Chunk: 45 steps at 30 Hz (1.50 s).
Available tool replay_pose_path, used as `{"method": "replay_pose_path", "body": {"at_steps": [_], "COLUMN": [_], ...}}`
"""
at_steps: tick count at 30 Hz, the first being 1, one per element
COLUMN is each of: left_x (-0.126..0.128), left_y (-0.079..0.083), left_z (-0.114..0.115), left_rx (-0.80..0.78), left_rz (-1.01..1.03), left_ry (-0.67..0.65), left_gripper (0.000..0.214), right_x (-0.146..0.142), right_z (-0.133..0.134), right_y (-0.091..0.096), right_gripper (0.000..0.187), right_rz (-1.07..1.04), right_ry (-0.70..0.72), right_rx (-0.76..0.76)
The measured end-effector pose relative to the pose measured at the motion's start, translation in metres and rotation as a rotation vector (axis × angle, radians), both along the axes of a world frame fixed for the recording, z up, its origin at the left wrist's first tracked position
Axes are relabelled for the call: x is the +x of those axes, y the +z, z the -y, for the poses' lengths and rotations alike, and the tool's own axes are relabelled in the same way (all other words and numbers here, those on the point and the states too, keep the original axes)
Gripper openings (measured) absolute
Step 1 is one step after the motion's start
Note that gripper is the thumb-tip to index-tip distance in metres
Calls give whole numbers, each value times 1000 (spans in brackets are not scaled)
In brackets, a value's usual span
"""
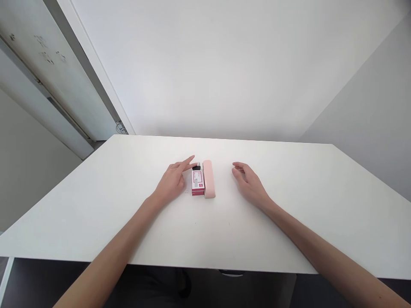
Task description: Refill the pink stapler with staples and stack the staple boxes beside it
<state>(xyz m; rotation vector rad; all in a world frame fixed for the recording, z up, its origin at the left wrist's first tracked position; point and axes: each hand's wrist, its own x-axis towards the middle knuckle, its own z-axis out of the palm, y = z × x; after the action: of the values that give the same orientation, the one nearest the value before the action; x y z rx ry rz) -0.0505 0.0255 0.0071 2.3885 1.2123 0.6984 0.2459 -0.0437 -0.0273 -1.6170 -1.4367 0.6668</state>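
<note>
Close together in the middle of the table lie a small white and red box, a long pink object that resembles a stapler, and a small black item, seemingly a binder clip. The box stands along the left side of the pink object, and the black item is at its far end. My left hand is just left of the box, fingers apart, with a fingertip at or very near the black item. To the right, apart from all three, my right hand rests with fingers loosely curved and nothing held.
The white table stretches out on both sides of my arms, its far edge near a white wall. A grey wall is at the right. Some wires show beyond the table's far left corner.
</note>
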Motion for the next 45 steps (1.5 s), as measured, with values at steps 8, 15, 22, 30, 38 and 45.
{"method": "replay_pose_path", "body": {"at_steps": [8,15,22,30,38,45], "left_x": [-6,-13,-49,-124,-149,-148], "left_y": [3,2,-11,-22,-24,-22], "left_z": [2,2,10,26,47,51], "left_rx": [-108,-173,-125,43,77,76], "left_rz": [69,194,104,-100,-191,-210], "left_ry": [-45,21,171,235,286,277], "left_gripper": [91,86,61,60,63,61], "right_x": [1,2,-5,-68,-152,-174], "right_z": [-1,-2,6,-15,-55,-71], "right_y": [0,1,10,77,53,23], "right_gripper": [49,48,49,45,24,17], "right_rz": [1,-20,-23,336,1027,1203], "right_ry": [-4,2,22,321,598,507], "right_rx": [-1,15,20,291,68,-159]}}
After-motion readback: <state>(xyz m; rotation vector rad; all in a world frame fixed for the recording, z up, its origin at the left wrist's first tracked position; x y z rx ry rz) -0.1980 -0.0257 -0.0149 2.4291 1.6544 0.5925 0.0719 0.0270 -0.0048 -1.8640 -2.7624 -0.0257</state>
